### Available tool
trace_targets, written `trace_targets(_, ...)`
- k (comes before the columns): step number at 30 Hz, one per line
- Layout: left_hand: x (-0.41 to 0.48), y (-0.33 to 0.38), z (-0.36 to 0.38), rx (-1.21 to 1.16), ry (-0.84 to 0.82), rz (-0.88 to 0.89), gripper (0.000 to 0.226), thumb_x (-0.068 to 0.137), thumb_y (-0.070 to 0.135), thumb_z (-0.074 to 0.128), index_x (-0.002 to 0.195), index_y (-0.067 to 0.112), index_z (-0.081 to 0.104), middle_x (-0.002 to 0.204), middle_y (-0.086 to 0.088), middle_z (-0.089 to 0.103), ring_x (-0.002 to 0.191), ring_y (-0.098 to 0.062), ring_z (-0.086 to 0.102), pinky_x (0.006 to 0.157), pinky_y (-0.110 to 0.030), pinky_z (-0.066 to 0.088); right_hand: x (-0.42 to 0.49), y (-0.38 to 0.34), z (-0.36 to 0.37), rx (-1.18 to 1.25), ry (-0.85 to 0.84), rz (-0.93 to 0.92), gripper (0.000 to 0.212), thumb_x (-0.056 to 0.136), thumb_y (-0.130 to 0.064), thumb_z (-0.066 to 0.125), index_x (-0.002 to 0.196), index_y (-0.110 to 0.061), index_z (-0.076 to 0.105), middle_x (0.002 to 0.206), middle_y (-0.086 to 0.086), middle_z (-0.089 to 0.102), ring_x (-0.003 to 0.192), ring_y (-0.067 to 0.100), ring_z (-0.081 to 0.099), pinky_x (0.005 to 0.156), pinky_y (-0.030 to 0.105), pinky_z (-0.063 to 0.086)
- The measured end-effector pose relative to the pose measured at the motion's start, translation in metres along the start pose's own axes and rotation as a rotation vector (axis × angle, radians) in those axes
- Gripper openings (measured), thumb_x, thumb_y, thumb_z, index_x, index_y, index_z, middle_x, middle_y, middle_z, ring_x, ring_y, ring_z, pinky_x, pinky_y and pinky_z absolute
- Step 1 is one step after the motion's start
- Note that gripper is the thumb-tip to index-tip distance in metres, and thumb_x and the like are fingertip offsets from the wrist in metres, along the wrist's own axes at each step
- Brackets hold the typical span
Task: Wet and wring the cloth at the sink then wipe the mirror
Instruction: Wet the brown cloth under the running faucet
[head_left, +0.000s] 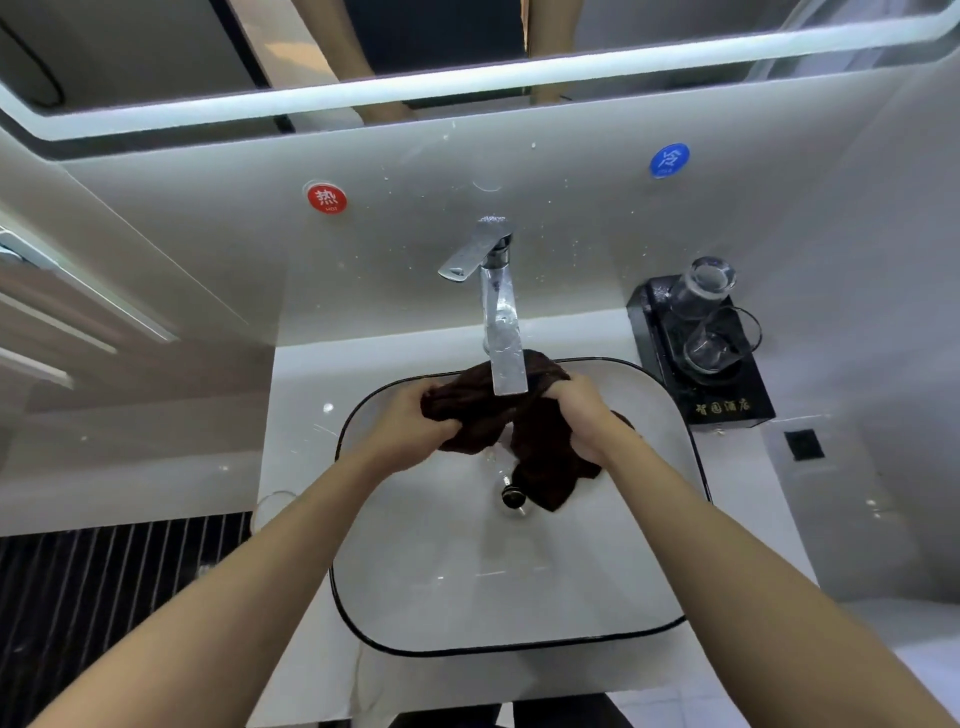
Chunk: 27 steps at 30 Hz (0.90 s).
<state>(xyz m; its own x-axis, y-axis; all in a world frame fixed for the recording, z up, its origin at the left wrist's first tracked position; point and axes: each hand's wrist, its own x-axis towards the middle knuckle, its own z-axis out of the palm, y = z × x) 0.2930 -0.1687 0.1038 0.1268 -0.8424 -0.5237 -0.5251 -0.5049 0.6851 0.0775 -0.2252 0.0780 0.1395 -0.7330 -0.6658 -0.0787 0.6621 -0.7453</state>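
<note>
Over the white sink (649, 571), left hand (402, 428) and right hand (584, 415) grip the bunched dark-brown cloth (540, 457).

A hotel-style bathroom: white basin (467, 571) at centre, chrome tap (501, 332), lit mirror (156, 52) along the top, two glasses (717, 338) on a lettered black tray (727, 405) at right

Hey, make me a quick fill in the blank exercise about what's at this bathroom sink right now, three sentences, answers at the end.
1. The left hand and right hand both grip a dark ____ cloth over the sink.
2. The sticker on the wall left of the faucet is ____.
3. Two clear glasses stand on a ____ tray.

Missing words: brown; red; black.
</note>
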Motion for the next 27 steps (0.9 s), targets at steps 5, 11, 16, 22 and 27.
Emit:
trace_targets(5, -0.003, -0.019, 0.058, -0.297, 0.164, -0.194, 0.048, 0.085, 0.021, 0.067, 0.131, 0.016, 0.056, 0.129, 0.003, 0.055, 0.101, -0.014, 0.06, 0.079, -0.026, 0.052, -0.025, 0.0, 0.008, 0.15, 0.099, 0.127, 0.024, 0.09, -0.002, 0.049, 0.103, 0.001, 0.069, 0.074, 0.014, 0.067, 0.065, 0.027, 0.063, 0.067, 0.034, 0.051)
trace_targets(11, -0.046, -0.023, 0.113, -0.966, -0.272, -0.757, 0.044, 0.095, 0.039, 0.052, 0.116, 0.0, 0.056, 0.111, -0.022, 0.071, 0.092, -0.037, 0.071, 0.082, -0.044, 0.058, -0.05, -0.009, 0.009, 0.156, 0.238, 0.192, 0.019, 0.086, -0.003, 0.055, 0.097, -0.001, 0.07, 0.07, 0.012, 0.066, 0.063, 0.027, 0.062, 0.068, 0.034, 0.051)
trace_targets(16, -0.043, -0.001, 0.132, -1.48, -0.439, -0.611, 0.076, 0.095, 0.065, 0.038, 0.13, 0.002, 0.063, 0.125, -0.031, 0.067, 0.113, -0.045, 0.068, 0.099, -0.053, 0.054, -0.081, -0.023, 0.012, 0.146, 0.082, 0.11, 0.025, 0.087, 0.003, 0.051, 0.095, -0.001, 0.074, 0.079, 0.014, 0.07, 0.071, 0.026, 0.069, 0.069, 0.035, 0.057)
trace_targets(22, -0.015, 0.024, 0.117, -1.794, -0.261, -0.571, 0.079, 0.097, 0.068, 0.032, 0.107, 0.004, 0.077, 0.107, -0.026, 0.075, 0.108, -0.04, 0.067, 0.089, -0.048, 0.052, -0.12, -0.031, 0.017, -0.001, 0.146, -0.158, 0.034, 0.085, 0.004, 0.055, 0.066, -0.017, 0.074, 0.073, 0.012, 0.061, 0.07, 0.023, 0.06, 0.067, 0.034, 0.049)
trace_targets(27, 0.005, 0.025, 0.112, -1.876, -0.185, -0.562, 0.068, 0.092, 0.067, 0.043, 0.12, 0.009, 0.066, 0.099, -0.021, 0.078, 0.097, -0.039, 0.072, 0.085, -0.046, 0.054, -0.153, -0.02, 0.003, -0.046, 0.076, -0.335, 0.045, 0.079, 0.013, 0.067, 0.113, -0.017, 0.073, 0.106, 0.003, 0.079, 0.098, 0.016, 0.075, 0.077, 0.028, 0.06)
